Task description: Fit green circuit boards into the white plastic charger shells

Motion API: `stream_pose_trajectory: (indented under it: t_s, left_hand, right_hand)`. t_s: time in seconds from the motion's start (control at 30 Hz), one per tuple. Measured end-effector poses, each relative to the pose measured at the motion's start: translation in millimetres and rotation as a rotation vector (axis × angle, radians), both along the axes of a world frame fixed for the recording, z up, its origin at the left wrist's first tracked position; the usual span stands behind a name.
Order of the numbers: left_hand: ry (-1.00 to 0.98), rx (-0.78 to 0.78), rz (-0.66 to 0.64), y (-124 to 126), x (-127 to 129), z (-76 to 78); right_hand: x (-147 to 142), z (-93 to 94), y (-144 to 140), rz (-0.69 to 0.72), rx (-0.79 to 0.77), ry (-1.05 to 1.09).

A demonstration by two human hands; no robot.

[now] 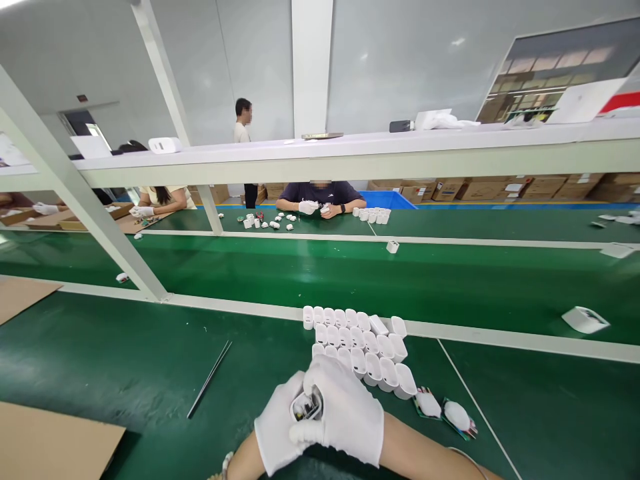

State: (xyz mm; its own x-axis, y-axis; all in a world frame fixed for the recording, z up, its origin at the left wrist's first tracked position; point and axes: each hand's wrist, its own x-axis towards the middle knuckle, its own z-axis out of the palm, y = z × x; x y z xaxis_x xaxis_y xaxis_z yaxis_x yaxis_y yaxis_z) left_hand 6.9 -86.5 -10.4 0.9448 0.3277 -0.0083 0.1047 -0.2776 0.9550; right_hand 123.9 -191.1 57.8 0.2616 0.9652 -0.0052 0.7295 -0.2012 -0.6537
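Note:
Both my hands wear white gloves and meet at the bottom centre. My left hand (274,433) and my right hand (345,413) together grip one small white charger housing (306,405); dark parts show in its open end. Just beyond my hands, several empty white housings (357,347) stand packed in rows on the green mat. Two small circuit boards with white caps (445,410) lie to the right of my right hand.
Thin metal tweezers (210,377) lie left of my hands. Cardboard sheets (50,443) sit at the left edge. A green conveyor belt (300,273) carries a loose housing (393,247). A white frame post (75,193) slants at left. People (320,197) work across the belt.

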Motion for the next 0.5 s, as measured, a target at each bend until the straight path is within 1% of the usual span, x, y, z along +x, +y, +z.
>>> stream_pose_trajectory:
  t_s: [0.03,0.1,0.17,0.2,0.27,0.33,0.4,0.43,0.5]
  left_hand:
    - [-0.015,0.010,0.048,-2,1,0.6]
    - [-0.034,0.041,0.187,-4,2,3.6]
    - [-0.027,0.098,0.320,-4,3,8.0]
    - [-0.014,0.139,0.354,-3,3,10.0]
    - [0.024,0.249,0.345,0,3,12.4]
    - [0.086,0.402,0.293,3,4,11.6]
    - [0.134,0.535,0.245,5,6,7.9]
    - [0.139,0.567,0.232,5,6,5.5]
    - [0.101,0.554,0.232,6,7,1.6]
  right_hand:
    - [-1,0.3,1,-0.030,-0.016,0.001]
    - [2,1.3,3,-0.109,-0.003,0.057]
    - [10,2.1,5,-0.181,0.028,0.213]
    - [14,1.9,6,-0.191,0.025,0.338]
    - [21,0.2,6,-0.139,-0.027,0.605]
    - [25,-3.2,6,-0.034,-0.114,0.809]
    - [27,-6.9,6,0.040,-0.180,0.925]
    - [28,-8.0,7,0.059,-0.198,0.967]
    - [36,-7.8,9,0.065,-0.188,0.996]
